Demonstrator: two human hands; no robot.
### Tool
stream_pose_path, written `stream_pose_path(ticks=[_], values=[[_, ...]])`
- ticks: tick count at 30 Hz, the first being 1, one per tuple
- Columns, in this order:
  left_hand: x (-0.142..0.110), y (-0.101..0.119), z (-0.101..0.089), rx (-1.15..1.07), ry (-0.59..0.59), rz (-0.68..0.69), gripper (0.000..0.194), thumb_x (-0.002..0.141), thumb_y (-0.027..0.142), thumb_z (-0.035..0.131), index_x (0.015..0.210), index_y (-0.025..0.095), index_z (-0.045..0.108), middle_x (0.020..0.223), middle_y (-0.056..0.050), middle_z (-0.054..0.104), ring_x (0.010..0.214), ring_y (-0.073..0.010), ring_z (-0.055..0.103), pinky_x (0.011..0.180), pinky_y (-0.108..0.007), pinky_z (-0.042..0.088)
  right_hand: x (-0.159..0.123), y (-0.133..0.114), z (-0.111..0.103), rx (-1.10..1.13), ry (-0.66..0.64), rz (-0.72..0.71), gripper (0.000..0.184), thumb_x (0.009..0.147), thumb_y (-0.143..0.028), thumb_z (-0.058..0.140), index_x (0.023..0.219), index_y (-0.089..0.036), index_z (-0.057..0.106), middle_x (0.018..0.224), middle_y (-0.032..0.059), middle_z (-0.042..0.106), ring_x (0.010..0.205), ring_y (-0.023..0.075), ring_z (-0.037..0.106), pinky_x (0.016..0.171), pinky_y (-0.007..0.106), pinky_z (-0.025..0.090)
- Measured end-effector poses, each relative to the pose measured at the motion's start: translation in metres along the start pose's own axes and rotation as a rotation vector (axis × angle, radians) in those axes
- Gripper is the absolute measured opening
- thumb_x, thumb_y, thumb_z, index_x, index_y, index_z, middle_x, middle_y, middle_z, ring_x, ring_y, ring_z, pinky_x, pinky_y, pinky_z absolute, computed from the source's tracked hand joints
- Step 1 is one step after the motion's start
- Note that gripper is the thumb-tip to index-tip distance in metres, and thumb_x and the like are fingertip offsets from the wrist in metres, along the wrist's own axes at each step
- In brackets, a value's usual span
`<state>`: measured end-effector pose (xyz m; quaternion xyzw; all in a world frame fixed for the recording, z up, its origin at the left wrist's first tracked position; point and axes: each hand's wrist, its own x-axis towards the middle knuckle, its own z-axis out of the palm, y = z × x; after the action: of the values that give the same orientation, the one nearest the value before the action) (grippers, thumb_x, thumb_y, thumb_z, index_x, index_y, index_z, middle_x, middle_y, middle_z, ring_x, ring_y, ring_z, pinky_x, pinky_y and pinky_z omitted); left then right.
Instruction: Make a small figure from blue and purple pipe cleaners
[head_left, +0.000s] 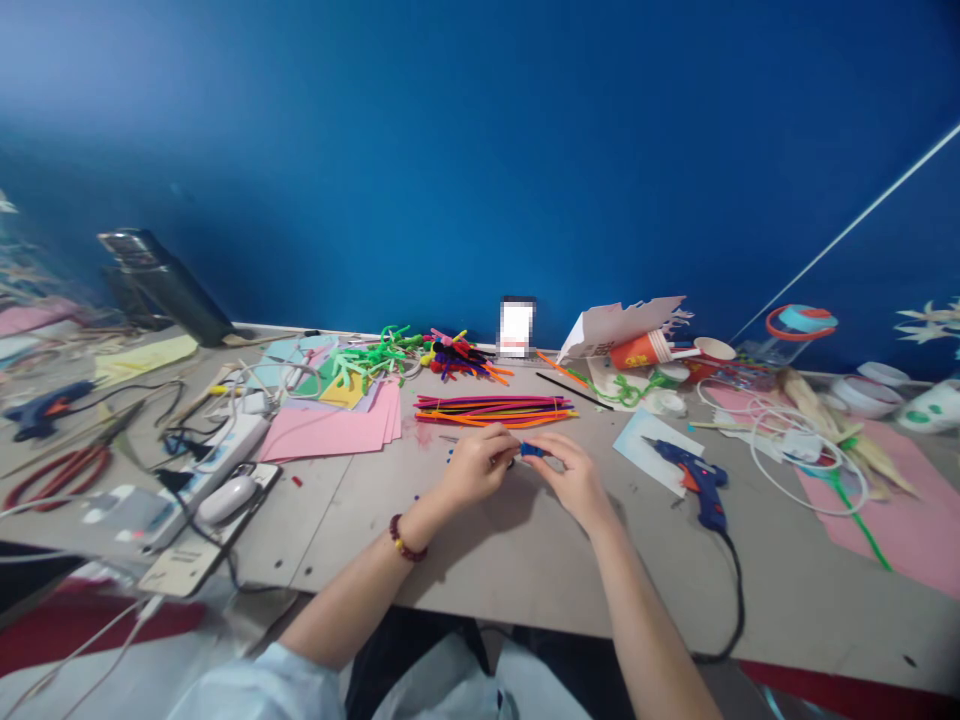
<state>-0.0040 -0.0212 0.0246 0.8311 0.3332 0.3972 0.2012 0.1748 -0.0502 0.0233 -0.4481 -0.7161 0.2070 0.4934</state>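
A small blue piece [532,450], partly hidden in my grip.
My right hand [568,470] covers its end, so I cannot tell its full shape; what, if anything, my left hand [482,463] pinches is out of sight. The blue specks [417,497] near that hand are too small to name. The upright screen [517,325] is blotted out by pixels. Far left, pale clutter [34,318] blurs; far right, the edge of my view cuts off a pink sheet [919,500] and a white spiky ornament [928,325].
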Motion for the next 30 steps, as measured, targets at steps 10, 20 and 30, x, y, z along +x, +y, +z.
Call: stream_pose_path(ticks=[10,20,30], values=[[-0.005,0.000,0.005,0.145,0.015,0.086,0.022,0.089,0.016,0.043,0.092,0.018,0.065,0.083,-0.006,0.062,0.073,-0.0130,0.057,0.063,-0.023,0.043,-0.002,0.010,0.005,0.464,-0.061,0.447,0.027,0.067,-0.031,0.073,0.091,-0.020,0.066,0.087,0.0045,0.069,0.082,0.0188,0.064,0.079,0.033,0.052],[-0.008,-0.002,0.008,0.355,0.044,0.180,0.024,0.090,0.016,0.039,0.093,0.018,0.062,0.082,-0.006,0.060,0.071,-0.0133,0.056,0.059,-0.023,0.042,-0.004,0.011,0.009,0.509,-0.027,0.463,0.027,0.064,-0.032,0.075,0.086,-0.019,0.064,0.082,0.0036,0.066,0.081,0.0177,0.062,0.077,0.032,0.050],[0.000,0.007,-0.001,-0.048,-0.028,-0.034,0.019,0.084,0.013,0.046,0.085,0.016,0.064,0.078,-0.005,0.061,0.067,-0.0123,0.054,0.061,-0.023,0.041,-0.002,0.007,0.006,0.223,-0.052,0.138,0.012,0.079,-0.028,0.061,0.088,-0.020,0.062,0.093,0.0065,0.063,0.090,0.0189,0.060,0.085,0.035,0.049]])
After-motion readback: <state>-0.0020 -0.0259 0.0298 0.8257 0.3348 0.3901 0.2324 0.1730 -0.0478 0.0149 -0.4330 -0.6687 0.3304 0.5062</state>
